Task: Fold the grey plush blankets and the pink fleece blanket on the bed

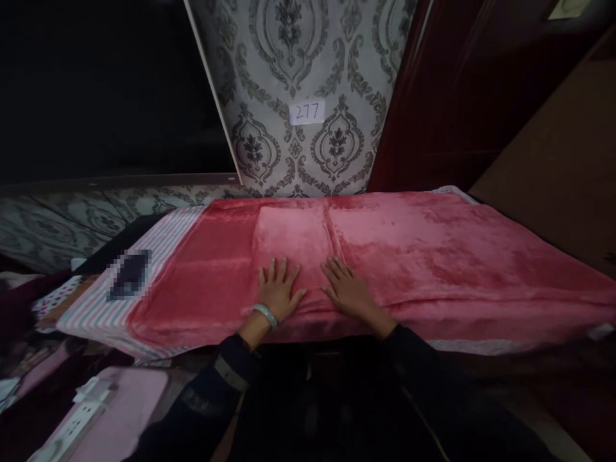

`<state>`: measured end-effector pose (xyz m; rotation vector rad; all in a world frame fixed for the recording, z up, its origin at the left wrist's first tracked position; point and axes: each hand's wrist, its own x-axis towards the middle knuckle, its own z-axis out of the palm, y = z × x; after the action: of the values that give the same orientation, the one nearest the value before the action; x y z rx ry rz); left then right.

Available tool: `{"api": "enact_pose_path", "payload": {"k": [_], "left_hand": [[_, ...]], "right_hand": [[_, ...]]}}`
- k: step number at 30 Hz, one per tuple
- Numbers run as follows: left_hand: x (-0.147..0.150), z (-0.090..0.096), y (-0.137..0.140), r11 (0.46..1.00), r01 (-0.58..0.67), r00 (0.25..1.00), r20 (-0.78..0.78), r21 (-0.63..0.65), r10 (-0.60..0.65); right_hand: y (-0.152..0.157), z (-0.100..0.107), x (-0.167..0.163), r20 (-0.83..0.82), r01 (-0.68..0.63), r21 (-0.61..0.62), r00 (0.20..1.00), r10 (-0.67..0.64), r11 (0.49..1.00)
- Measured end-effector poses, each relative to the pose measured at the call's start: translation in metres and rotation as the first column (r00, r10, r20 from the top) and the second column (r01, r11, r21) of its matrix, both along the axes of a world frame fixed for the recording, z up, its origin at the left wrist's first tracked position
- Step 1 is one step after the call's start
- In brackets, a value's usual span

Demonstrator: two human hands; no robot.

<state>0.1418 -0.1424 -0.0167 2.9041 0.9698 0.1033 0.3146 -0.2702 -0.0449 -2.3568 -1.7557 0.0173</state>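
Observation:
A plush pink-red blanket (pixel 399 250) lies spread over a long raised surface, with part of it folded over on the left. My left hand (pixel 278 292) rests flat on the folded part, fingers spread, a pale bangle (pixel 266 316) on the wrist. To its right, my right hand (pixel 347 290) also presses flat on the plush, near a raised crease (pixel 332 234) that runs away from me. Both hands hold nothing. Beneath the blanket, a striped cloth (pixel 96 317) shows at the left end.
A dark blurred-out object (pixel 129 276) lies on the striped cloth. Behind stand a large black screen (pixel 106 90) and patterned wallpaper with a paper label (pixel 307 112) reading 277. A power strip (pixel 72 427) sits on a pink surface (pixel 132 398) at lower left. A brown panel (pixel 558 160) leans at right.

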Motion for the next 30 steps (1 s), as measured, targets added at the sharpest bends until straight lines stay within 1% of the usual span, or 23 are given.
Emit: {"api": "enact_pose_path", "payload": {"k": [2,5,8,10,12,14,15,16,17,18,20,21,22,24,27,28,30], "left_hand": [[-0.003,-0.012,-0.002,1.0,-0.021,1.0,-0.015,-0.017,0.021],[-0.005,-0.02,-0.003,1.0,-0.011,1.0,-0.002,-0.014,0.011],[-0.008,-0.02,-0.003,0.999,0.001,0.999,0.032,-0.035,0.0],[-0.014,-0.02,0.0,0.996,0.011,0.999,0.044,-0.083,-0.008],[-0.019,-0.015,0.012,0.982,0.07,0.997,0.048,-0.173,-0.062],[-0.021,-0.004,0.033,0.956,0.161,0.986,0.089,-0.246,-0.144],[-0.019,0.004,0.046,0.949,0.189,0.979,0.121,-0.251,-0.163],[-0.015,0.014,0.062,0.954,0.189,0.976,0.151,-0.233,-0.157],[-0.008,0.024,0.077,0.969,0.151,0.978,0.173,-0.196,-0.118],[0.0,0.033,0.092,0.985,0.08,0.982,0.179,-0.154,-0.052],[0.019,0.046,0.117,0.992,-0.102,0.981,0.159,-0.074,0.112],[0.028,0.047,0.125,0.984,-0.174,0.973,0.144,-0.043,0.179],[0.036,0.045,0.13,0.975,-0.221,0.966,0.13,-0.024,0.222],[0.047,0.031,0.134,0.971,-0.237,0.968,0.086,-0.009,0.237],[0.052,0.003,0.131,0.98,-0.2,0.98,0.009,0.008,0.2],[0.052,-0.004,0.13,0.981,-0.192,0.981,-0.013,0.018,0.193],[0.052,-0.012,0.13,0.982,-0.186,0.982,-0.03,0.03,0.187]], "right_hand": [[-0.002,-0.012,-0.001,0.003,0.007,-0.002,1.0,-0.007,1.0],[-0.004,-0.021,0.001,0.001,-0.009,0.02,1.0,0.009,1.0],[-0.004,-0.022,0.01,-0.031,-0.033,-0.003,0.999,0.032,0.999],[0.001,-0.016,0.023,-0.075,-0.089,-0.037,0.994,0.086,0.995],[0.012,-0.002,0.037,-0.115,-0.137,-0.038,0.985,0.132,0.99],[0.034,0.022,0.045,-0.108,-0.13,-0.001,0.986,0.129,0.991],[0.05,0.035,0.045,-0.088,-0.11,0.02,0.99,0.112,0.994],[0.067,0.049,0.042,-0.062,-0.09,0.033,0.994,0.092,0.995],[0.085,0.061,0.036,-0.041,-0.08,0.035,0.996,0.081,0.996],[0.104,0.07,0.027,-0.027,-0.08,0.032,0.996,0.081,0.996],[0.137,0.078,0.007,-0.016,-0.11,0.027,0.994,0.111,0.994],[0.149,0.076,-0.002,-0.015,-0.131,0.027,0.991,0.132,0.991],[0.159,0.07,-0.01,-0.011,-0.149,0.028,0.989,0.15,0.988],[0.168,0.053,-0.016,0.0,-0.166,0.027,0.986,0.166,0.986],[0.162,0.025,-0.003,0.016,-0.127,0.015,0.992,0.127,0.992],[0.156,0.019,0.005,0.018,-0.093,0.007,0.996,0.093,0.996],[0.142,0.011,0.025,0.027,-0.002,-0.013,1.0,0.002,1.0]]}}
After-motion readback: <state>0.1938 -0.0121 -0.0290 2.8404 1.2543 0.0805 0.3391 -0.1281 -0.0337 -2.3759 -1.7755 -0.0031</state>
